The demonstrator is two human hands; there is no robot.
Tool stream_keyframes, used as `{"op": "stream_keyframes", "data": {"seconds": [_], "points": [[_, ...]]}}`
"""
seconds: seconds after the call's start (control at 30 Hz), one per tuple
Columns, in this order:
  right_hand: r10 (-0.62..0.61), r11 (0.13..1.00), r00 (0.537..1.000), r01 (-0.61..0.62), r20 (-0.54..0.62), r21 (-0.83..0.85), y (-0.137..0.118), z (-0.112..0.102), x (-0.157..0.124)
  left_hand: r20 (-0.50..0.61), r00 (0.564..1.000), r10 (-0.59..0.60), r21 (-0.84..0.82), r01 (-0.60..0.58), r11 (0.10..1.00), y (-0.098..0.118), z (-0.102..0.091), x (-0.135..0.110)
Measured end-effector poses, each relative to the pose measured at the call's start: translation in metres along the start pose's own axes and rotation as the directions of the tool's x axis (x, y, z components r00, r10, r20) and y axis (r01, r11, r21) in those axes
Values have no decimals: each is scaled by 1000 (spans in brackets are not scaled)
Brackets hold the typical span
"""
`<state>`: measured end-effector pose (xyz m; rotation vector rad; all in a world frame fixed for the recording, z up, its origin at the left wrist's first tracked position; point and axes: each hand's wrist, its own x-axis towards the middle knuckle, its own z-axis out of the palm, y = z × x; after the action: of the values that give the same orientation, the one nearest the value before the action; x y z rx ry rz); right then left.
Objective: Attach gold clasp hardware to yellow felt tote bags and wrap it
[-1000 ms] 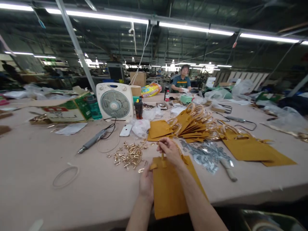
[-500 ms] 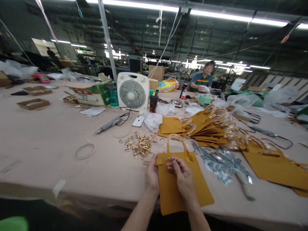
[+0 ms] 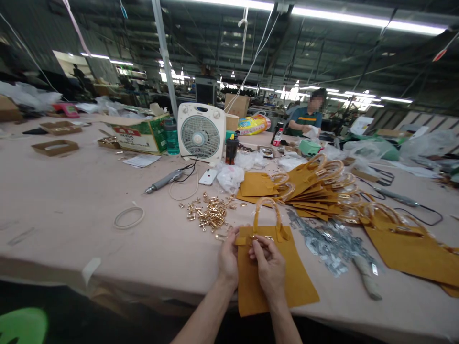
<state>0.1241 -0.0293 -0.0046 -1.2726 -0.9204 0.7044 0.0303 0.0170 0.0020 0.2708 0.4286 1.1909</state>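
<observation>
A mustard-yellow bag panel (image 3: pixel 287 282) with a looped handle (image 3: pixel 267 210) lies flat at the table's near edge. My left hand (image 3: pixel 228 255) grips the panel's top left corner, fingers curled on it. My right hand (image 3: pixel 269 265) rests on the panel just below its top edge, fingertips pinched at a small gold fitting there. A heap of gold metal fittings (image 3: pixel 210 215) lies just left of the handle. Silver metal pieces (image 3: pixel 330 241) are strewn to the right.
A fanned stack of yellow panels with handles (image 3: pixel 311 184) lies behind, more at the right (image 3: pixel 409 248). A white fan (image 3: pixel 201 131), electric screwdriver (image 3: pixel 163 181), phone (image 3: pixel 208 177), tape ring (image 3: pixel 128 217) and cardboard box (image 3: pixel 138 134) stand on the table. A person (image 3: pixel 306 119) sits opposite.
My right hand came down from the handle onto the panel's top edge and now pinches there. The view swung left and dipped; the panel stays in place.
</observation>
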Motion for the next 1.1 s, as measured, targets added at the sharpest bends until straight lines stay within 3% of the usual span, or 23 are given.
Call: {"op": "stream_keyframes", "data": {"seconds": [0.37,0.57,0.73,0.87,0.97,1.03,1.1], "points": [[-175,963,984,174,12,-206,5,6,-2,21,998,57,47,-57,997,-1,-2,1],[-316,860,947,310,54,-406,3,10,-1,18,995,95,113,-97,989,0,-1,-1],[-318,768,946,294,60,-569,7,5,0,7,996,93,148,-93,984,-7,-5,1],[-209,831,974,223,86,-510,14,-4,6,0,999,-51,-10,51,999,-2,1,-3],[-190,906,982,181,15,-383,12,-7,13,51,982,-180,-83,184,979,6,6,-11],[-213,925,977,197,-15,-324,4,-2,21,73,979,-189,-112,197,974,9,6,-16],[-243,924,969,246,47,-294,-10,8,35,72,982,-175,-150,184,971,9,2,-17]]}}
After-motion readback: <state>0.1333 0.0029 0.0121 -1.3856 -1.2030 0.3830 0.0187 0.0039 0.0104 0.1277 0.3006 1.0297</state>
